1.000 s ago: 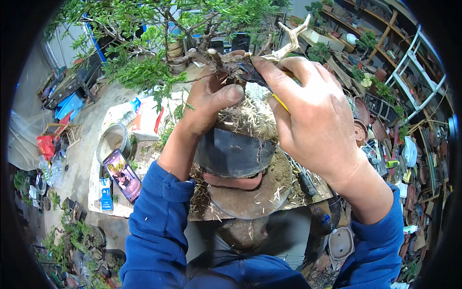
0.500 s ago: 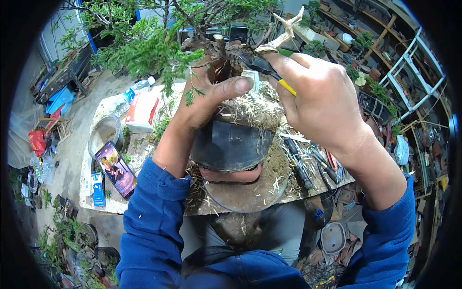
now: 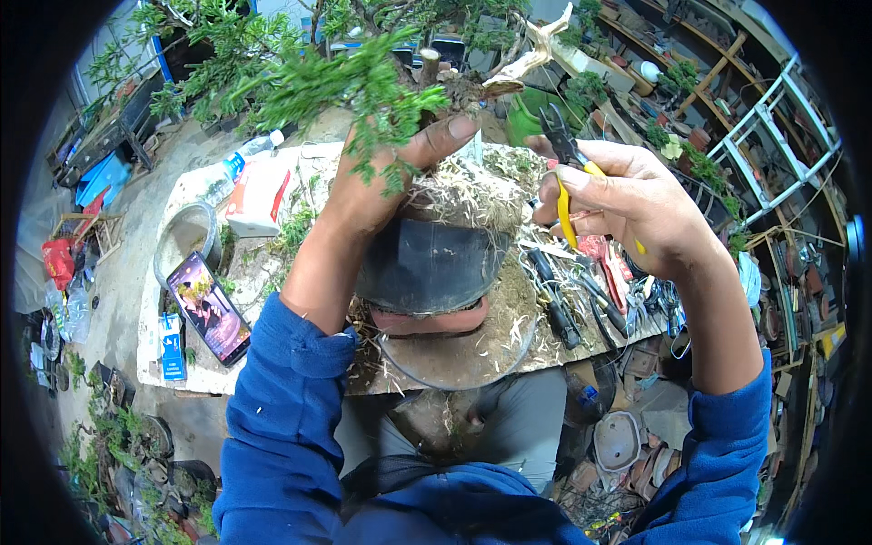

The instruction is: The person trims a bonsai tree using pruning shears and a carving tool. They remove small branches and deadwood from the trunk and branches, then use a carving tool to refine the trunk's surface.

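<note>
Tree [image 3: 363, 77]: green and leafy, it fills the upper left and middle of the scene, its trunk above the far side of a black pot [image 3: 436, 268].
Left hand [image 3: 368, 191]: at the trunk's base, below and partly behind the foliage, with the thumb lying just under the trunk. The fingers are hidden, so how wide or tight this grip is, one cannot tell.
Right hand [image 3: 636, 195]: closed around a pair of pliers [image 3: 567, 154] with yellow handles, to the right of the pot and apart from the trunk.
Pliers: head pointing up and away from the person, the 2 handles spread within the grip.
Bare branch [image 3: 536, 50]: pale and twisted, reaching up at the tree's right, beyond the pliers' tips.
Pot: topped with dry, straw-like bits, it sits over a reddish block [image 3: 431, 320] on a round board [image 3: 454, 363].
Tools [image 3: 556, 304]: several with dark handles, strewn on the table [image 3: 204, 377] to the right of the pot, nearer the person than the pliers.
Left of the pot: a phone [image 3: 209, 309], its screen lit, leans near a bucket [image 3: 214, 240]; a red-and-white packet [image 3: 257, 195] and 1 clear bottle [image 3: 218, 183] lie beyond.
Sleeves [image 3: 282, 418]: blue, 1 on each forearm.
</note>
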`<state>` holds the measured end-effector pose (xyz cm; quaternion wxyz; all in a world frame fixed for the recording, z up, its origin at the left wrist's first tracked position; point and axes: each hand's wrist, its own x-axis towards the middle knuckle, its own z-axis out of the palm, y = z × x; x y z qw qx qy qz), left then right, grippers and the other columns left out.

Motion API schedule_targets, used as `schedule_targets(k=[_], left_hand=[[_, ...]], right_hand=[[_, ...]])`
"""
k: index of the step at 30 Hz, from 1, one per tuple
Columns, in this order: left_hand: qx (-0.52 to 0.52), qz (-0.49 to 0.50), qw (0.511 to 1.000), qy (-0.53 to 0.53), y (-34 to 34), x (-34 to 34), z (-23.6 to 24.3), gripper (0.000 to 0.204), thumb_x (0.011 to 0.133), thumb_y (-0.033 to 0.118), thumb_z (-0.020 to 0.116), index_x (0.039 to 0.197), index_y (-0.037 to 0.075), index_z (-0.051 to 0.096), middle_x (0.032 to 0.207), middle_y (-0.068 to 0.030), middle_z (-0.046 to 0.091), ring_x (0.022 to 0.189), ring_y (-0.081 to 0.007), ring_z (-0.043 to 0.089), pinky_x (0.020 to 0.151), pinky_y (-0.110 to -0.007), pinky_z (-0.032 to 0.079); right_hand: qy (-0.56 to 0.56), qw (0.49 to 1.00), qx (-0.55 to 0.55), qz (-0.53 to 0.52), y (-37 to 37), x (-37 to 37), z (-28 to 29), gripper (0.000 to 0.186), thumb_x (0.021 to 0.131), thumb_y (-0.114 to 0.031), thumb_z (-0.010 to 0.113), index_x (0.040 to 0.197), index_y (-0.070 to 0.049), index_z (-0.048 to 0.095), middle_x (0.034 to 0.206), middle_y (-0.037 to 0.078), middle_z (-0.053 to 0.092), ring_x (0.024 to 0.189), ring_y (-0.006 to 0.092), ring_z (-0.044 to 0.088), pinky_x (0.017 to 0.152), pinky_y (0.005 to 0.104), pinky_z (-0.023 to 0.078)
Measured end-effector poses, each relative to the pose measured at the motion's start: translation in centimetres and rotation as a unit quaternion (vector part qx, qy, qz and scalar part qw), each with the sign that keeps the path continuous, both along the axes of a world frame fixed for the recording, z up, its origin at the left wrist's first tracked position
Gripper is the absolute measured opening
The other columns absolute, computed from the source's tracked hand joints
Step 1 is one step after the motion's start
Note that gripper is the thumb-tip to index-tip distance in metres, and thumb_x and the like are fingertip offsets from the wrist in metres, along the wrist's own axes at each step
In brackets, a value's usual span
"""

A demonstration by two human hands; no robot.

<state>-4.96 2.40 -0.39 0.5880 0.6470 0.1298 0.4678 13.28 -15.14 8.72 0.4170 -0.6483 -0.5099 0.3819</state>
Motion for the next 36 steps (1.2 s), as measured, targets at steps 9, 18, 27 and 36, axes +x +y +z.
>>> schedule_targets(k=[9,18,27,36], left_hand=[[0.015,0.036,0.997,-0.071,-0.2,-0.9,-1.3,0.052,0.084,0.035,0.083,0.122,0.001,0.072,0.118,-0.0127,0.071,0.109,-0.0247,0.065,0.101,-0.037,0.048],[0.047,0.053,0.995,-0.065,-0.1,-1.0,-1.0,0.034,0.09,0.015,0.075,0.119,-0.002,0.069,0.107,-0.009,0.073,0.1,-0.017,0.065,0.091,-0.034,0.05],[0.003,-0.021,0.993,-0.116,-0.9,-1.3,-1.1,0.036,0.094,0.006,0.058,0.127,-0.008,0.058,0.122,-0.0163,0.068,0.108,-0.0225,0.069,0.101,-0.037,0.056],[0.035,-0.038,0.994,-0.098,-0.3,-1.2,-1.2,0.03,0.091,0.005,0.061,0.119,-0.005,0.065,0.111,-0.0137,0.073,0.101,-0.019,0.07,0.092,-0.034,0.055]], right_hand=[[0.169,0.976,0.02,-0.139,-2.4,3.3,-3.6,0.04,0.086,-0.006,0.071,0.122,0.009,0.064,0.09,0.006,0.068,0.064,0.0092,0.065,0.054,0.0214,0.053],[0.38,0.92,0.01,-0.095,-4.3,3.1,-1.7,0.055,0.094,-0.034,0.06,0.137,0.0,0.051,0.127,0.02,0.062,0.115,0.0353,0.065,0.094,0.0617,0.055],[0.201,0.973,-0.05,0.106,-3.0,-6.5,1.6,0.082,0.08,-0.027,0.067,0.148,0.013,0.041,0.121,0.024,0.064,0.103,0.0337,0.068,0.088,0.0514,0.057],[0.296,0.944,-0.075,0.124,-0.4,-5.9,2.6,0.057,0.089,-0.019,0.056,0.136,0.013,0.05,0.117,0.023,0.064,0.103,0.0374,0.067,0.082,0.0573,0.059]])
